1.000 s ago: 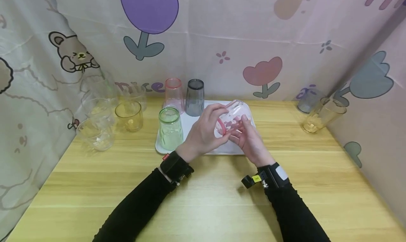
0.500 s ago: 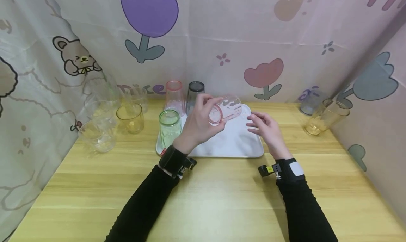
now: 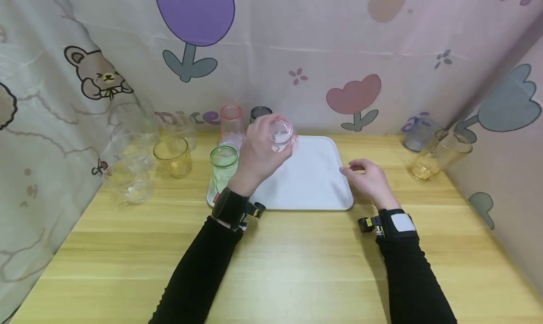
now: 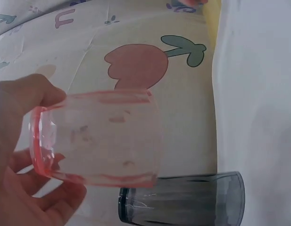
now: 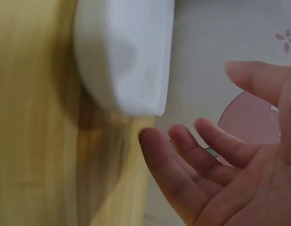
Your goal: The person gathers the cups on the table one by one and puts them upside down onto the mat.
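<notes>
- Gripping a clear pink-rimmed glass, the left hand held it up over the back-left part of the white tray.
- Right behind it were a grey glass and a pink glass, with a green glass to the left.
- The right hand was loose, fingers relaxed, holding nothing, just off the tray's right edge above the counter.

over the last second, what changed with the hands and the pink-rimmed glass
The right hand let go of the pink-rimmed glass and drew back right, open, beside the white tray. The left hand now holds the glass alone and has carried it left and back, in front of the grey glass. The green glass and the pink glass stayed where they were.
</notes>
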Demonstrator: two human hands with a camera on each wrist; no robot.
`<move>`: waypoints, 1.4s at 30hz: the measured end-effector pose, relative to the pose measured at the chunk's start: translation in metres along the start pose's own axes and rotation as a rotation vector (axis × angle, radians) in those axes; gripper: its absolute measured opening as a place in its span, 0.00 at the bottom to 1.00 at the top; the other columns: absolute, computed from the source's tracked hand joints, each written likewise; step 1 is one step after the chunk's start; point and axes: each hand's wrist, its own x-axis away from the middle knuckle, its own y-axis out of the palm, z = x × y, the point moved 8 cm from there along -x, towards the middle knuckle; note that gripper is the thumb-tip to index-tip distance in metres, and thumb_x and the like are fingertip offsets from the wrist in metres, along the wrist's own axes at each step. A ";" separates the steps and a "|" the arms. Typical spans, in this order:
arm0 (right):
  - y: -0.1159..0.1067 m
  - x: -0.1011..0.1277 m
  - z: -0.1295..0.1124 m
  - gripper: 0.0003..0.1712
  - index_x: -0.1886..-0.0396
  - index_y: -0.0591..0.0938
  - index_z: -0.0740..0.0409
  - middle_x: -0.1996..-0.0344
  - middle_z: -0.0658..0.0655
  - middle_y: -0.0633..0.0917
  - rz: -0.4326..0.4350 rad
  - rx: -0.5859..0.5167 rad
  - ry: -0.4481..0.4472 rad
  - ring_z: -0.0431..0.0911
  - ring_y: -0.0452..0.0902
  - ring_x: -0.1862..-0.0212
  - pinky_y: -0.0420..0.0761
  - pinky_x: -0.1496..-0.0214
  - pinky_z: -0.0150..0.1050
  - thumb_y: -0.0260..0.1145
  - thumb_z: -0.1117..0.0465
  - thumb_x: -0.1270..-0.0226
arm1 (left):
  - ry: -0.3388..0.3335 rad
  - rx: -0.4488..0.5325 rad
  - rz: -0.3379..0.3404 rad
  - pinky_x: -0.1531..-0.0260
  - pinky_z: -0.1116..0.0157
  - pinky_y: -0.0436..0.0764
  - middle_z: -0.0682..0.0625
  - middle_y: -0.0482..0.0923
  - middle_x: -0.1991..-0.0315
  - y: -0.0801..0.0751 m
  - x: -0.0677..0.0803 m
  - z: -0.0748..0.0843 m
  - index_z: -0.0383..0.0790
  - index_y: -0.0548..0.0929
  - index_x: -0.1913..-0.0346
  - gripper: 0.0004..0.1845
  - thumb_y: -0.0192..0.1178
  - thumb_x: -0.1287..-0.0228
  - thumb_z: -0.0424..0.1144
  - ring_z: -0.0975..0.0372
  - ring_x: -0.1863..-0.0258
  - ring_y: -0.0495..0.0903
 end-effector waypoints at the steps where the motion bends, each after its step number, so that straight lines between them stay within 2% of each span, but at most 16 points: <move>1: 0.000 -0.001 0.000 0.40 0.29 0.72 0.70 0.36 0.72 0.78 -0.012 0.028 -0.007 0.66 0.72 0.33 0.69 0.31 0.61 0.63 0.43 0.24 | -0.011 -0.013 0.004 0.45 0.53 0.78 0.43 0.78 0.39 -0.001 0.000 -0.001 0.37 0.76 0.35 0.34 0.74 0.44 0.42 0.49 0.44 0.77; 8: 0.007 -0.006 -0.003 0.35 0.32 0.73 0.74 0.43 0.73 0.82 -0.097 0.166 -0.074 0.67 0.75 0.38 0.74 0.35 0.62 0.67 0.51 0.26 | -0.137 -0.113 -0.015 0.48 0.50 0.79 0.40 0.79 0.41 -0.001 0.000 -0.012 0.37 0.77 0.35 0.33 0.73 0.43 0.42 0.45 0.45 0.77; 18: 0.017 -0.007 0.002 0.28 0.34 0.74 0.76 0.45 0.75 0.82 -0.139 0.156 -0.071 0.63 0.80 0.46 0.82 0.46 0.52 0.66 0.64 0.28 | -0.288 -0.206 -0.183 0.38 0.47 0.76 0.37 0.73 0.34 0.018 0.008 -0.025 0.33 0.74 0.31 0.34 0.71 0.38 0.39 0.44 0.35 0.71; 22: 0.018 -0.007 0.003 0.29 0.34 0.73 0.76 0.44 0.75 0.81 -0.142 0.158 -0.065 0.63 0.80 0.46 0.83 0.48 0.51 0.66 0.64 0.28 | -0.309 -0.221 -0.203 0.39 0.46 0.77 0.36 0.72 0.34 0.024 0.012 -0.028 0.32 0.73 0.32 0.31 0.68 0.37 0.36 0.43 0.34 0.70; 30: 0.019 -0.005 0.005 0.29 0.33 0.73 0.75 0.44 0.75 0.82 -0.146 0.171 -0.059 0.64 0.79 0.44 0.81 0.43 0.55 0.67 0.62 0.28 | -0.323 -0.256 -0.230 0.46 0.45 0.81 0.33 0.70 0.38 0.034 0.019 -0.036 0.29 0.73 0.36 0.26 0.61 0.37 0.30 0.40 0.38 0.72; 37: 0.019 -0.003 0.008 0.31 0.33 0.73 0.75 0.44 0.75 0.82 -0.147 0.168 -0.049 0.63 0.80 0.45 0.82 0.47 0.53 0.67 0.60 0.27 | -0.351 -0.283 -0.255 0.40 0.41 0.80 0.31 0.66 0.34 0.041 0.022 -0.044 0.27 0.71 0.36 0.29 0.61 0.41 0.27 0.33 0.26 0.61; 42: 0.020 -0.002 0.009 0.31 0.33 0.73 0.75 0.45 0.75 0.82 -0.140 0.169 -0.045 0.63 0.80 0.45 0.81 0.45 0.55 0.68 0.59 0.28 | -0.373 -0.288 -0.264 0.42 0.41 0.81 0.31 0.64 0.32 0.044 0.024 -0.046 0.26 0.69 0.33 0.31 0.62 0.40 0.28 0.35 0.26 0.60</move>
